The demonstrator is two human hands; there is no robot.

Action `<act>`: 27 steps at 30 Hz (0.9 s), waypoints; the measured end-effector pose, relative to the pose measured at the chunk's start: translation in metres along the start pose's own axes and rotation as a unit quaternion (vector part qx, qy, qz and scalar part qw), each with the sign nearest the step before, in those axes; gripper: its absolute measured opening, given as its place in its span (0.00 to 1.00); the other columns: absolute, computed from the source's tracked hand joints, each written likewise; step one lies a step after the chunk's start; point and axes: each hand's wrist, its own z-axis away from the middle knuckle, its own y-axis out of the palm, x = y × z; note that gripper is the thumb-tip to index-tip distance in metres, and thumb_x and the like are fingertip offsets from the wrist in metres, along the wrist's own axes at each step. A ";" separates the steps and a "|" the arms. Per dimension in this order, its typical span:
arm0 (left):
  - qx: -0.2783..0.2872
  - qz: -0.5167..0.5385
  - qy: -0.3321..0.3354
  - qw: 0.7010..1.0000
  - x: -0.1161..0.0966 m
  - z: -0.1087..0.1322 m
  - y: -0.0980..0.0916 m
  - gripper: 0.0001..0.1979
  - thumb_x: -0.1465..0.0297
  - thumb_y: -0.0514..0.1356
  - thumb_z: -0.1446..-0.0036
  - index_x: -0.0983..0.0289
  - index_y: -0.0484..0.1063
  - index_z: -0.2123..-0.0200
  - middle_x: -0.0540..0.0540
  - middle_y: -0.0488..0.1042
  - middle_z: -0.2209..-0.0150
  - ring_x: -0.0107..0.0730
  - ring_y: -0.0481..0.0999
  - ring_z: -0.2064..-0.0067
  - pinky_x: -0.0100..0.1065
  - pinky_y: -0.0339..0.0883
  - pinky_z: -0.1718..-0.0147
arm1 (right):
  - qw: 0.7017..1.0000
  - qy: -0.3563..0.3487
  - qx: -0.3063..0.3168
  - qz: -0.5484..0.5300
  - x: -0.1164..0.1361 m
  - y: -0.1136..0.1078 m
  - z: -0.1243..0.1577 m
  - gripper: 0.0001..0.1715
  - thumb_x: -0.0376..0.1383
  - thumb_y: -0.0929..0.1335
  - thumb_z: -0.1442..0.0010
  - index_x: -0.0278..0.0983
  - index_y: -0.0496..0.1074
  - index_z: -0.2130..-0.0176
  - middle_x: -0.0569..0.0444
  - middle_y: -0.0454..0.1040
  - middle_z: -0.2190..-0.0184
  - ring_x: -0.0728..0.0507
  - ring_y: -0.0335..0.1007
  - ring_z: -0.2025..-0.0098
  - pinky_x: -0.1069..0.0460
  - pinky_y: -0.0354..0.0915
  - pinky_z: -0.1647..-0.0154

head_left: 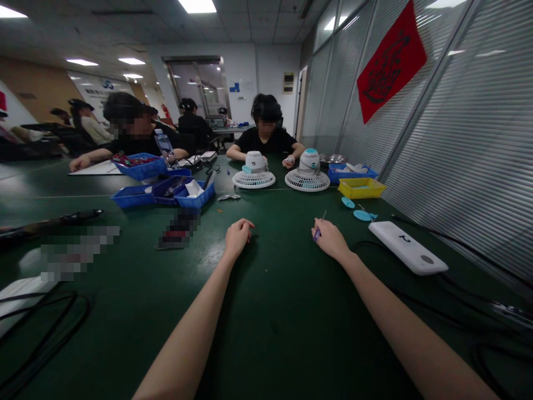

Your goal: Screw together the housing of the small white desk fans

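My right hand [328, 238] rests on the green table [270, 311], its fingers closed round a small screwdriver [317, 233] with a purple handle and a thin metal shaft pointing up and away. To the left, my left hand [239, 238] lies on the table with its fingers curled inward; whether anything is inside them is hidden. Beyond my hands stand two white fan heads, one [254, 176] with a light blue piece on it and another [308, 179] with a light blue top, both grille down. Light blue round parts [363, 215] lie to the right of my right hand.
Blue bins [195, 194] stand at the back left, near a dark phone [179, 229]. At the back right are a yellow bin [361, 189] and a blue bin. A white power bank [408, 247] and black cables lie at right. A person sits opposite, another at left.
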 end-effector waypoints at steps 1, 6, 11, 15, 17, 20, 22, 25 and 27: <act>-0.005 0.009 -0.001 1.000 0.000 0.000 0.000 0.11 0.71 0.50 0.49 0.61 0.72 0.74 0.44 0.65 0.85 0.27 0.66 0.82 0.29 0.59 0.76 | 1.000 0.003 0.003 -0.004 0.000 -0.001 0.000 0.13 0.33 0.60 0.32 0.31 0.71 0.54 0.38 0.75 0.49 0.37 0.72 0.46 0.46 0.68 0.46; -0.050 0.056 -0.023 0.997 0.003 -0.004 0.000 0.10 0.73 0.50 0.50 0.62 0.72 0.70 0.47 0.69 0.79 0.26 0.71 0.79 0.27 0.61 0.78 | 1.000 0.003 0.010 0.002 0.001 -0.002 0.001 0.12 0.33 0.60 0.32 0.32 0.71 0.55 0.37 0.74 0.47 0.37 0.71 0.44 0.46 0.67 0.44; -0.088 0.109 -0.044 0.989 0.006 -0.007 0.001 0.11 0.75 0.51 0.48 0.63 0.71 0.64 0.51 0.75 0.71 0.28 0.78 0.72 0.24 0.64 0.78 | 1.000 -0.001 0.001 0.002 0.000 -0.001 0.001 0.11 0.33 0.61 0.32 0.33 0.71 0.57 0.38 0.74 0.47 0.37 0.71 0.44 0.46 0.67 0.44; -0.112 0.156 -0.061 0.980 0.010 -0.011 0.002 0.11 0.76 0.53 0.47 0.64 0.71 0.61 0.53 0.77 0.68 0.29 0.80 0.68 0.26 0.70 0.72 | 1.000 -0.002 -0.008 0.008 0.000 0.000 0.001 0.11 0.33 0.61 0.32 0.34 0.71 0.57 0.38 0.75 0.48 0.38 0.72 0.45 0.45 0.66 0.44; -0.123 0.183 -0.076 0.972 0.011 -0.013 0.002 0.14 0.76 0.54 0.47 0.65 0.71 0.56 0.52 0.77 0.70 0.29 0.80 0.68 0.27 0.72 0.70 | 1.000 -0.002 -0.005 0.008 0.000 0.000 0.000 0.11 0.33 0.61 0.32 0.34 0.71 0.57 0.39 0.75 0.49 0.37 0.72 0.45 0.46 0.67 0.44; -0.125 0.231 -0.100 0.960 0.011 -0.015 0.001 0.21 0.78 0.55 0.46 0.68 0.69 0.48 0.52 0.76 0.71 0.28 0.80 0.69 0.28 0.74 0.66 | 1.000 -0.003 -0.001 0.011 0.000 0.000 0.000 0.11 0.33 0.60 0.32 0.33 0.71 0.56 0.39 0.75 0.49 0.37 0.72 0.46 0.46 0.66 0.45; -0.115 0.268 -0.117 0.949 0.010 -0.016 -0.001 0.24 0.79 0.54 0.46 0.69 0.66 0.44 0.53 0.76 0.70 0.28 0.80 0.68 0.29 0.75 0.63 | 1.000 -0.003 0.003 0.011 0.000 -0.001 0.000 0.13 0.33 0.60 0.32 0.32 0.71 0.55 0.38 0.75 0.49 0.38 0.72 0.46 0.46 0.66 0.45; -0.090 0.326 -0.138 0.931 0.008 -0.017 -0.003 0.27 0.79 0.52 0.43 0.70 0.61 0.39 0.58 0.78 0.65 0.29 0.81 0.65 0.32 0.77 0.59 | 1.000 -0.005 0.006 0.016 0.001 -0.002 0.000 0.14 0.32 0.60 0.32 0.30 0.71 0.52 0.38 0.75 0.50 0.37 0.71 0.46 0.46 0.66 0.45; -0.071 0.354 -0.144 0.921 0.006 -0.017 -0.004 0.27 0.79 0.52 0.43 0.69 0.60 0.38 0.60 0.78 0.62 0.31 0.82 0.63 0.34 0.77 0.58 | 1.000 -0.008 0.002 0.027 0.001 -0.001 0.000 0.15 0.32 0.60 0.32 0.29 0.71 0.52 0.37 0.75 0.51 0.37 0.72 0.46 0.46 0.66 0.45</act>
